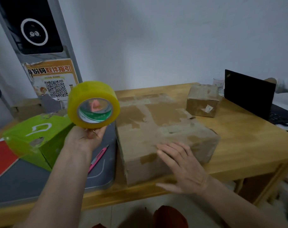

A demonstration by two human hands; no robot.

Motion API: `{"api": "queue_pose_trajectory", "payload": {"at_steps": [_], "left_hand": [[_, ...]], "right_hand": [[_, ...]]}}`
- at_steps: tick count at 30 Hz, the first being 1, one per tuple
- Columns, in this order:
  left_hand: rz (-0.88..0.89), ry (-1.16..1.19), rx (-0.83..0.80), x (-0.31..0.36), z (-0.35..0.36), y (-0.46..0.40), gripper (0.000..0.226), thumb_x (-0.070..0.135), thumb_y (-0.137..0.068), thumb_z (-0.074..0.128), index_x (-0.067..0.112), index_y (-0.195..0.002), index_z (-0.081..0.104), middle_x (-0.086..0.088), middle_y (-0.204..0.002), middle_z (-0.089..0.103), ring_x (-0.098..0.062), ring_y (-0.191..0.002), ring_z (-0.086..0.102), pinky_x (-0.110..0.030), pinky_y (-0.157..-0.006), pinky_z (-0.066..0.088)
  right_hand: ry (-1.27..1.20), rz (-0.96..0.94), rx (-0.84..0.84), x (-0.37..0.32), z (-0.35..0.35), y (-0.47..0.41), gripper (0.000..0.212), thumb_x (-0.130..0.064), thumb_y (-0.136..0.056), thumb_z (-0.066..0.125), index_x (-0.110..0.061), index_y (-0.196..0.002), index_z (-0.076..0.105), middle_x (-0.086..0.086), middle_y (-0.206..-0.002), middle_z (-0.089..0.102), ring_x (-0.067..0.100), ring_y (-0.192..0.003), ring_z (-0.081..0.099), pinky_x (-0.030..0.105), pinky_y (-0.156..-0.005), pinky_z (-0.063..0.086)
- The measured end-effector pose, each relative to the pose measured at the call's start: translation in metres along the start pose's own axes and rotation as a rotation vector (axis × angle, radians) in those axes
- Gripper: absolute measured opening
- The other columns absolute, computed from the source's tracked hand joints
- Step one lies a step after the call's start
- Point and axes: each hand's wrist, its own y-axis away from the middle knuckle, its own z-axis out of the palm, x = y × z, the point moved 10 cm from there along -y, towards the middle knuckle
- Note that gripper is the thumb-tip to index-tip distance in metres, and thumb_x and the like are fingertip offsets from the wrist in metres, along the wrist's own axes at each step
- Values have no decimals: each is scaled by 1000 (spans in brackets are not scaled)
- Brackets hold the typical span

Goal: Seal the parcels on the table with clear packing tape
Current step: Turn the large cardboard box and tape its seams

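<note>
1. Wooden table stands against a pale wall, with a grey mat over its left part and parcels spread across it.

2. Nearest, the right hand lies flat on the near top edge of the big cardboard box, fingers straight and spread, pressing down and gripping nothing.

3. That box sits in the middle of the table, just beside the mat. Its long axis seems to run from the near edge away toward the wall, slightly to the right. Scuffed, patched card and soft corners suggest it will dent under a hard push, so it is best steadied with flat palms on the top or sides.

4. To the left, the left hand holds the roll of tape up above the mat, fingers curled under the roll's lower rim. The roll's hole faces the camera, so its axis points toward the viewer. It looks light and stiff, with a slick outer face; the rim or the core is the surest hold. I cannot tell where the loose end of the tape is.

5. A pink knife lies on the mat below that hand, pointing away and to the right.

6. A green box rests on the mat at the left, one corner toward the viewer.

7. Farther back at the right, a small cardboard box stands well apart from the big one, near a black laptop.
</note>
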Motion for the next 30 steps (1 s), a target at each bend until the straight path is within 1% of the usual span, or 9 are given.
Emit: {"api": "queue_pose_trajectory", "payload": {"at_steps": [2,5,8,11,14,20,24,27,30], "left_hand": [[-54,-9,-41,-13,9,3,23,15,-103,46,4,-101,66,-15,-88,74,-31,-107,66,-43,-93,53],[-106,-24,-55,-28,16,3,22,15,-103,47,3,-100,66,-16,-93,72,-29,-118,63,-44,-88,54],[-122,-91,-51,-38,20,2,23,16,-104,45,4,-96,63,-15,-119,69,-29,-124,59,-45,-96,49],[-117,-92,-31,-43,19,-2,23,16,-105,43,4,-96,61,-12,-134,62,-30,-127,57,-46,-99,46],[-132,-99,-30,-46,18,-5,23,16,-105,43,3,-96,61,-15,-126,66,-30,-125,58,-45,-99,46],[-129,-98,-18,-49,22,-15,25,15,-106,41,1,-97,60,-16,-102,70,-31,-124,60,-45,-104,46],[-147,-110,4,-60,22,-23,27,14,-106,38,2,-94,59,-15,-126,66,-31,-126,57,-47,-101,45],[-156,-105,4,-63,21,-28,27,14,-106,39,2,-94,60,-17,-88,74,-30,-125,58,-46,-101,45],[-162,-101,-1,-62,20,-29,27,15,-106,41,2,-94,62,-17,-68,72,-30,-125,59,-45,-102,45]], "right_hand": [[-143,75,26,9,-9,-7,66,-54,-95,46,-7,-142,39,10,-135,52,22,-123,51,41,-106,41],[-159,284,-21,39,-14,-19,54,-49,-103,33,-9,-124,63,6,-123,67,18,-114,61,39,-97,50],[-100,580,-391,77,5,-22,78,-67,-96,8,-18,-138,53,1,-141,55,16,-130,50,38,-111,38],[-69,770,-682,118,21,-11,65,-62,-97,20,-21,-142,44,1,-148,46,20,-135,43,38,-110,35],[-78,877,-873,146,35,2,75,-72,-92,22,-22,-146,37,7,-154,36,28,-140,33,45,-111,33],[42,934,-698,177,26,-3,62,-61,-95,38,-16,-136,50,10,-135,45,28,-125,40,40,-98,40],[80,1016,-748,184,31,6,65,-58,-96,40,-12,-142,40,16,-150,33,35,-139,27,47,-109,32],[169,956,-799,181,28,3,56,-56,-99,33,-12,-127,53,11,-127,50,31,-118,48,43,-96,41],[298,843,-775,173,26,-17,43,-47,-100,35,-16,-118,58,10,-127,48,30,-121,41,44,-100,38]]}}
